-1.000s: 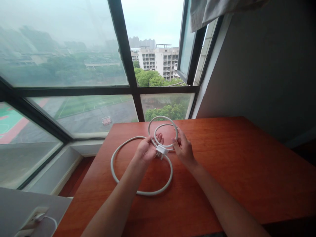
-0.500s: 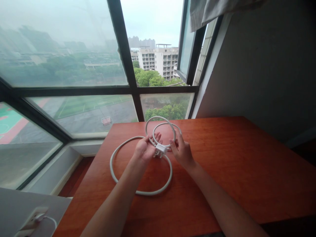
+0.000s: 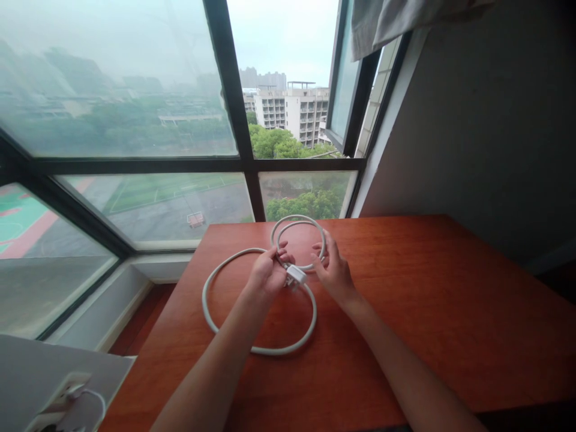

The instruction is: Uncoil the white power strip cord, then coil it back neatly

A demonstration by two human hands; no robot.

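A thick white power cord [image 3: 252, 350] lies in loops on a reddish wooden table [image 3: 427, 312]. One wide loop rests flat toward me; two smaller loops stand up beyond my hands. My left hand [image 3: 265, 275] is closed around the cord where the loops cross, right beside its white plug [image 3: 295, 276]. My right hand [image 3: 333, 271] holds the right side of the small loops, fingers curled on the cord and partly spread.
A large window with dark frames [image 3: 234, 114] rises behind the table's far edge. A grey wall [image 3: 486, 120] stands at the right. A white wall socket [image 3: 63, 396] with a thin cable plugged in sits at the bottom left.
The two small loops have been drawn closer together into one stack. My left fingers have closed tighter on the crossing point. My right hand has shifted slightly along the loops.
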